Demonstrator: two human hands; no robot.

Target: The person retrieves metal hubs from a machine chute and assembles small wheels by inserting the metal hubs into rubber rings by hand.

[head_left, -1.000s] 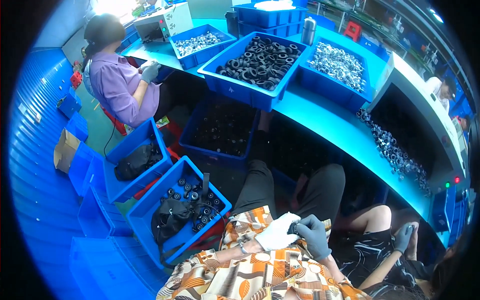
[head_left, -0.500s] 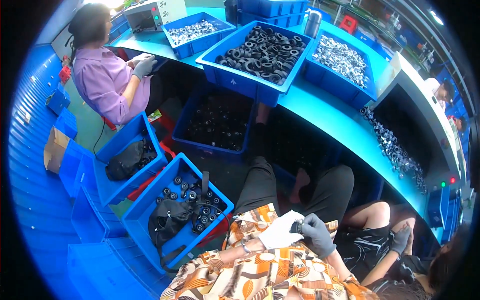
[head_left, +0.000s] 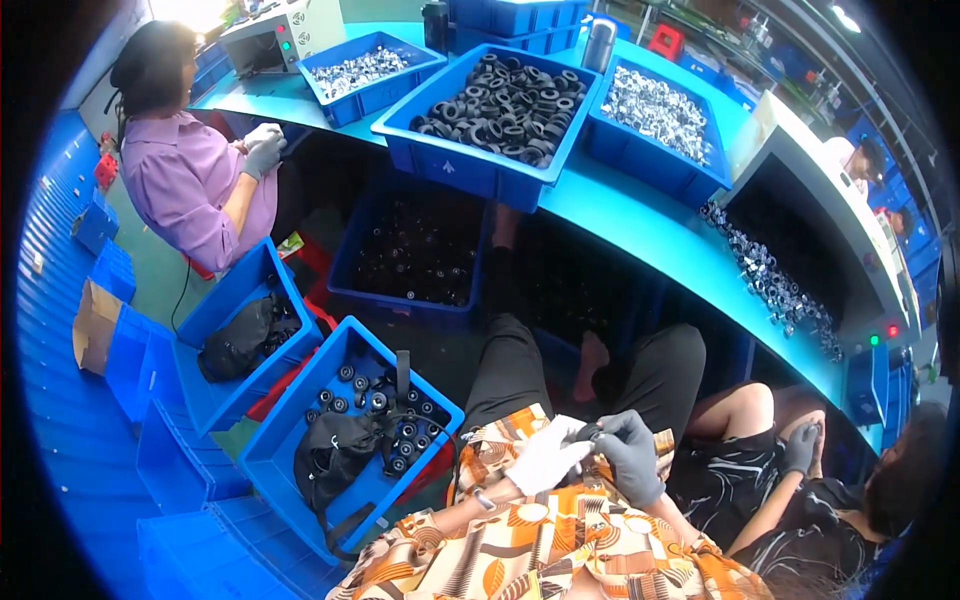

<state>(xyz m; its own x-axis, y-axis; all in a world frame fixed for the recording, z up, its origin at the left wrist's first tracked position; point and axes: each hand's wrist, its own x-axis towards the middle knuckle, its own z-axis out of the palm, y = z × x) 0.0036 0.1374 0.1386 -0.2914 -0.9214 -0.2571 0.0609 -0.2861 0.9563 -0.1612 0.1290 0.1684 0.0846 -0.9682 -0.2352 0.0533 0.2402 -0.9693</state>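
Observation:
My left hand point(head_left: 545, 458), in a white glove, and my right hand point(head_left: 632, 462), in a grey glove, meet above my lap. Between their fingertips they pinch a small dark round part point(head_left: 592, 434), mostly hidden by the gloves. Left of my legs, a blue bin point(head_left: 262, 447) holds several black wheel-like parts point(head_left: 408, 432) and a black bag point(head_left: 335, 450). On the bench, one blue bin point(head_left: 455, 172) is heaped with black rings point(head_left: 510, 105), and another point(head_left: 655, 165) with shiny metal pieces point(head_left: 655, 110).
Metal pieces point(head_left: 770, 275) spill along the turquoise bench point(head_left: 610, 215) from a white machine point(head_left: 850, 210). A darker bin point(head_left: 400, 308) of parts stands below the bench. A co-worker in purple point(head_left: 185, 185) sits at the left; another person's gloved hand point(head_left: 800, 448) is close on my right.
My hands have shifted slightly upward, and the part has turned between my fingertips, now showing less. The whole view has swung a little, moving the bench and bins leftward.

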